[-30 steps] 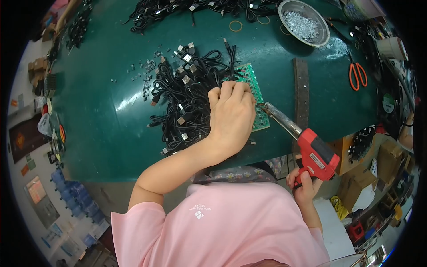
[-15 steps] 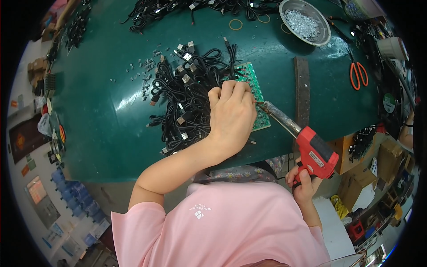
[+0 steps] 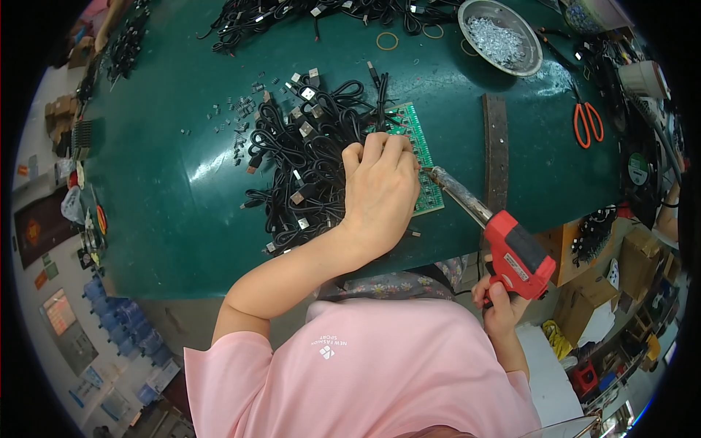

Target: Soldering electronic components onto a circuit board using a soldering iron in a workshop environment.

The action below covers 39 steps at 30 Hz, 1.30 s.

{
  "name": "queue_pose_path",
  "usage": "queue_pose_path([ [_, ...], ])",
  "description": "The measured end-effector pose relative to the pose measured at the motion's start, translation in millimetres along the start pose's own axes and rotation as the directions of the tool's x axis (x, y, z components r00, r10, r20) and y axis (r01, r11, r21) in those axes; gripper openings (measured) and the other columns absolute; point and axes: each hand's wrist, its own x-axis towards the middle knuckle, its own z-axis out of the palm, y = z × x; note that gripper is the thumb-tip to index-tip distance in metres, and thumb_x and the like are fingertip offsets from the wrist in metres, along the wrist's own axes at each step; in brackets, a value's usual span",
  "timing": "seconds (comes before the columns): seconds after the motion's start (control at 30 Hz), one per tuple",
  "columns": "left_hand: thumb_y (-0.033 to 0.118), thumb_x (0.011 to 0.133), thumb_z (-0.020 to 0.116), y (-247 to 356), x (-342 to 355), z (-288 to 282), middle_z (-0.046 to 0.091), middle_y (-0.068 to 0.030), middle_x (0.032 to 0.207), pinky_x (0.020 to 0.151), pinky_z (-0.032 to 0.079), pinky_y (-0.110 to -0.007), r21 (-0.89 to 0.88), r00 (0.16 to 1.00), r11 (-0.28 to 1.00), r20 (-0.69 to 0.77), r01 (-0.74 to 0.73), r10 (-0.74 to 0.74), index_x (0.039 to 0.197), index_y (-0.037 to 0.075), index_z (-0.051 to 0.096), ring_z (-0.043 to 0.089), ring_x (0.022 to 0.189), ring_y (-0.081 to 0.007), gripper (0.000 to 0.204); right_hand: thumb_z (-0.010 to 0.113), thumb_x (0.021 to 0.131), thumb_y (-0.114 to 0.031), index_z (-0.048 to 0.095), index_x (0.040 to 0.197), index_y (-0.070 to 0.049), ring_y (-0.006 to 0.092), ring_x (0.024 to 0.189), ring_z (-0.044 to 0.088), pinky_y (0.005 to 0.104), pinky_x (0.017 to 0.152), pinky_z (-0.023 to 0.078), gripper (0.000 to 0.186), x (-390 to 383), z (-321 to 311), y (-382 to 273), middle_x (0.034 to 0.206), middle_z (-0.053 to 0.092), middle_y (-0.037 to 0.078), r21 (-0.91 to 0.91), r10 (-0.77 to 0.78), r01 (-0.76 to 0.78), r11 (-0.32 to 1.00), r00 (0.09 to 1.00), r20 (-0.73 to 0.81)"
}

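My right hand (image 3: 505, 301) is wrapped round the handle of a red and black soldering gun (image 3: 520, 257). Its metal tip points up and left, close to the fingers of my left hand, above a green circuit board (image 3: 418, 140). My left hand (image 3: 381, 191) lies over the board's left part with its fingers bent down and closed. What they pinch is hidden beneath the hand. A pile of coiled black USB cables (image 3: 310, 157) sits against the left hand, and some cable ends with bare red wires rest on the board's upper edge.
Right of the board lies a dark metal strip (image 3: 496, 150). A metal bowl (image 3: 465, 18) of small clear pieces stands at the far right, above orange-handled scissors (image 3: 582, 124). Tiny metal parts (image 3: 237, 109) are scattered left of the pile. More cables (image 3: 252, 22) lie at the far edge.
The soldering gun and my right hand have shifted slightly right, drawing the tip a little away from my left fingers. My left hand has stayed nearly still.
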Motion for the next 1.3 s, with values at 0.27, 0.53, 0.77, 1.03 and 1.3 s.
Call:
queue_pose_path([
  [0.27, 0.006, 0.074, 0.068, -0.1, -0.4, 2.2, 0.057, -0.0031, 0.1, 0.085, 0.032, -0.04, 0.004, 1.0, 1.0, 0.0, -0.006, 0.006, 0.084, 0.007, 0.062, 0.051, 0.101, -0.0236, 0.012, 0.06, 0.089, -0.014, 0.05, 0.112, 0.004, 0.0122, 0.054, 0.051, 0.0261, 0.049, 0.041, 0.031, -1.1, -1.9, 9.6, 0.066, 0.055, 0.006, 0.018, -0.02, 0.021, 1.0, 1.0, -0.012],
  [0.53, 0.006, 0.073, 0.068, -0.8, -2.1, 3.8, 0.057, -0.0032, 0.1, 0.085, 0.033, -0.04, 0.053, 1.0, 0.999, -0.011, -0.01, 0.011, 0.083, 0.007, 0.062, 0.051, 0.101, -0.0238, 0.013, 0.063, 0.087, -0.017, 0.051, 0.109, 0.003, 0.0123, 0.054, 0.052, 0.0268, 0.048, 0.042, 0.033, -2.8, -2.3, -2.9, 0.064, 0.055, 0.006, -0.046, -0.063, 0.062, 0.997, 0.997, -0.038],
  [0.77, 0.006, 0.073, 0.068, 0.4, -1.0, 3.7, 0.058, -0.0034, 0.1, 0.085, 0.033, -0.041, 0.053, 1.0, 0.999, -0.014, -0.009, 0.01, 0.083, 0.006, 0.062, 0.051, 0.101, -0.024, 0.013, 0.061, 0.088, -0.015, 0.05, 0.111, 0.004, 0.0128, 0.052, 0.05, 0.0272, 0.048, 0.042, 0.032, -1.5, -4.3, -1.1, 0.064, 0.055, 0.007, -0.04, -0.081, 0.079, 0.996, 0.996, -0.036],
  [1.03, 0.005, 0.073, 0.068, 0.4, -1.7, 3.4, 0.058, -0.0042, 0.101, 0.085, 0.034, -0.041, 0.084, 1.0, 0.996, 0.009, -0.03, 0.029, 0.085, 0.005, 0.062, 0.051, 0.103, -0.0249, 0.013, 0.058, 0.089, -0.013, 0.051, 0.103, 0.004, 0.0131, 0.052, 0.05, 0.0271, 0.047, 0.041, 0.023, -2.6, -3.2, 1.9, 0.064, 0.054, 0.007, -0.005, -0.083, 0.083, 0.997, 0.996, -0.028],
  [1.3, 0.003, 0.075, 0.066, -3.0, 4.5, -13.1, 0.059, -0.0062, 0.09, 0.075, 0.041, -0.036, 0.029, 0.978, 0.986, 0.138, -0.164, 0.159, 0.087, 0.004, 0.063, 0.055, 0.085, -0.0244, 0.012, 0.057, 0.089, -0.012, 0.051, 0.1, 0.003, 0.0133, 0.05, 0.049, 0.0267, 0.046, 0.041, 0.02, -4.2, -5.7, 7.8, 0.063, 0.054, 0.008, 0.016, -0.114, 0.115, 0.993, 0.992, -0.053],
])
